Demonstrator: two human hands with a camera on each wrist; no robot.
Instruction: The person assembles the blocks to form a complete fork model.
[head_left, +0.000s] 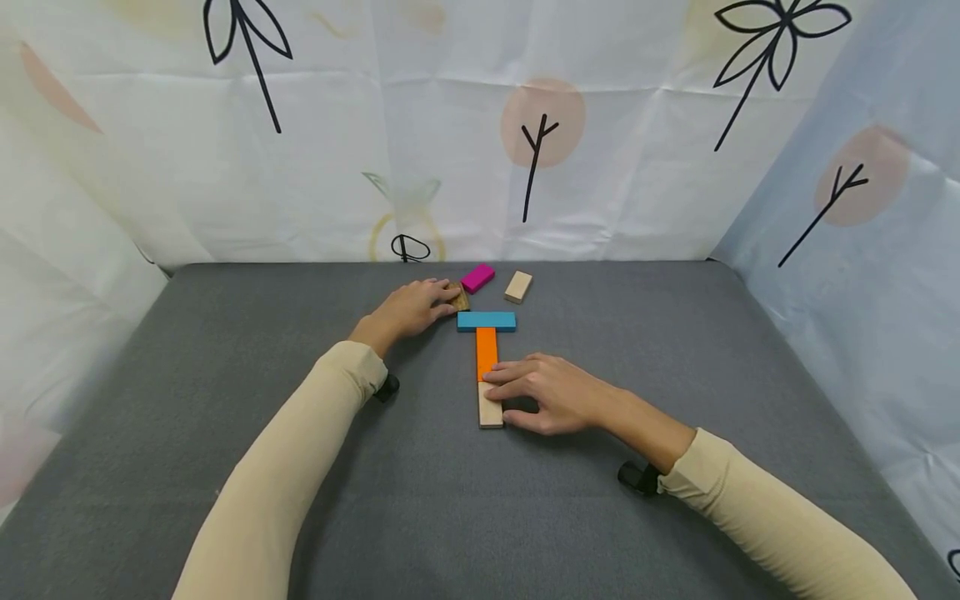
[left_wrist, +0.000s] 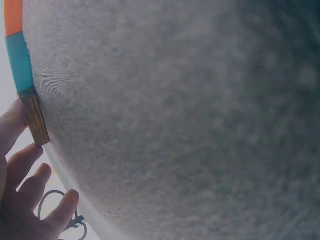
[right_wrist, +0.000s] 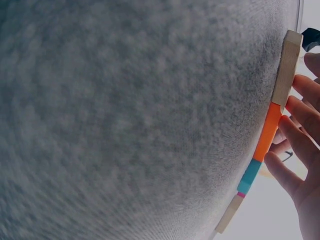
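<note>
At the far middle of the table, my left hand (head_left: 411,308) pinches a dark brown wooden block (left_wrist: 36,120) between thumb and index finger; the hand partly covers that block in the head view. Just right of it lies a blue block (head_left: 486,322), set crosswise. An orange block (head_left: 487,350) runs from the blue one toward me, end to end with a pale wooden block (head_left: 491,417), so the three form a T. My right hand (head_left: 551,396) rests its extended fingertips on the pale block and the orange block's near end, thumb by the pale block's right side.
Beyond the T, a magenta block (head_left: 477,277) lies near the brown one, and another pale wooden block (head_left: 517,287) sits to its right. The grey table (head_left: 225,367) ends at a printed white curtain (head_left: 465,167) behind and at both sides.
</note>
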